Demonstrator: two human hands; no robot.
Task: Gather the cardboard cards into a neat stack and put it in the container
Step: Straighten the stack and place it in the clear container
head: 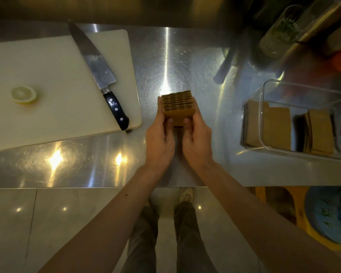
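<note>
A stack of brown cardboard cards (pixel 177 107) stands on edge over the middle of the steel counter, its card edges lined up and facing up. My left hand (pixel 159 138) grips its left side and my right hand (pixel 197 140) grips its right side, thumbs pressed on the near face. The clear rectangular container (pixel 262 115) sits to the right on the counter, apart from my hands. Several cardboard cards (pixel 278 129) lie inside it.
A white cutting board (pixel 53 91) lies at the left with a large black-handled knife (pixel 100 75) and a lemon half (pixel 24 94) on it. Jars and boxes crowd the back right corner. The counter's front edge (pixel 106 187) runs just below my wrists.
</note>
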